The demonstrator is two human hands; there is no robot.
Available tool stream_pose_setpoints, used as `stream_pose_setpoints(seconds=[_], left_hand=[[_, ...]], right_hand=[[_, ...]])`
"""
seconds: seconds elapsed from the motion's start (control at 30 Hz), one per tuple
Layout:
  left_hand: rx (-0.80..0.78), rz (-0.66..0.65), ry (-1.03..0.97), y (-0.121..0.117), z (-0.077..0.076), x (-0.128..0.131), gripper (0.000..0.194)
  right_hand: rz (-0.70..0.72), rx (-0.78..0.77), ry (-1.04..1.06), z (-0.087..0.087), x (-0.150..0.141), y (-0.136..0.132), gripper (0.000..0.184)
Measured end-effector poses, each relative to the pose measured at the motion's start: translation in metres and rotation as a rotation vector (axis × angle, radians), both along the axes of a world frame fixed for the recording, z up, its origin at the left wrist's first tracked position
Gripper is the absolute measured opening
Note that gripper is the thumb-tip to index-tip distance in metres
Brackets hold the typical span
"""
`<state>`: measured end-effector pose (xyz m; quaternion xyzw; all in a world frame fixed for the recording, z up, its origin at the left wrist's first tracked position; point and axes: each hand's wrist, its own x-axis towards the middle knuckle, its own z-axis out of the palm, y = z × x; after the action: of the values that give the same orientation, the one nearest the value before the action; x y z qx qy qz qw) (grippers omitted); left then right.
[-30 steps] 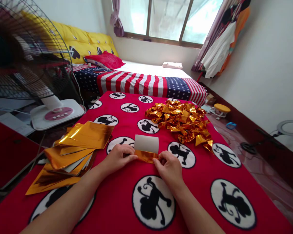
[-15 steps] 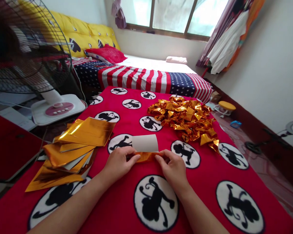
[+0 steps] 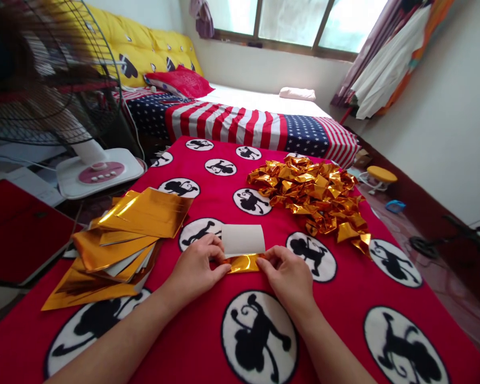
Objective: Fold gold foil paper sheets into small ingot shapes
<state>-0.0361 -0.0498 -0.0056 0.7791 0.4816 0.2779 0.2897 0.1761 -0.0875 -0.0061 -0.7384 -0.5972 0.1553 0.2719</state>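
A small sheet of gold foil paper lies on the red blanket in front of me, its white back facing up and a gold folded strip along the near edge. My left hand pinches the left end of that fold. The right end is pinched by my right hand. A stack of flat gold sheets lies to the left of my left hand. Beyond my right hand sits a heap of folded gold pieces.
A standing fan with a white base is at the left edge. A bed with a flag-patterned cover lies behind the blanket. Right of the blanket, a yellow stool stands on the floor beside the wall.
The near edge of the sheet has been folded tighter, so the gold strip is narrower. My head has turned slightly; both hands stay on the fold.
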Motion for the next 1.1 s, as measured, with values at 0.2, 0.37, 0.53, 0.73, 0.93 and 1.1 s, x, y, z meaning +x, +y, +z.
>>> stream_pose_setpoints(seconds=[0.2,0.37,0.53,0.73,0.93,1.1], left_hand=[[0.023,0.020,-0.006,0.0014,0.0018,0.0000,0.016],[0.051,0.042,0.012,0.0020,0.0029,0.0004,0.021],[0.042,0.064,0.014,0.0023,0.0023,0.0012,0.019],[0.033,0.073,0.008,0.0023,0.0014,0.0009,0.019],[0.034,0.079,0.014,0.0019,0.0009,0.0009,0.021],[0.028,0.082,0.041,0.0017,0.0023,0.0017,0.023]], right_hand=[[0.021,0.014,-0.017,0.0048,0.0006,-0.0033,0.010],[0.020,0.033,-0.045,0.0072,-0.0007,-0.0040,0.014],[-0.014,-0.012,-0.110,0.0076,-0.0015,-0.0027,0.019],[-0.002,0.004,-0.129,0.0054,-0.0011,-0.0009,0.021],[-0.026,-0.038,-0.136,0.0019,-0.0002,0.0004,0.021],[-0.042,-0.062,-0.139,0.0044,-0.0019,0.0002,0.021]])
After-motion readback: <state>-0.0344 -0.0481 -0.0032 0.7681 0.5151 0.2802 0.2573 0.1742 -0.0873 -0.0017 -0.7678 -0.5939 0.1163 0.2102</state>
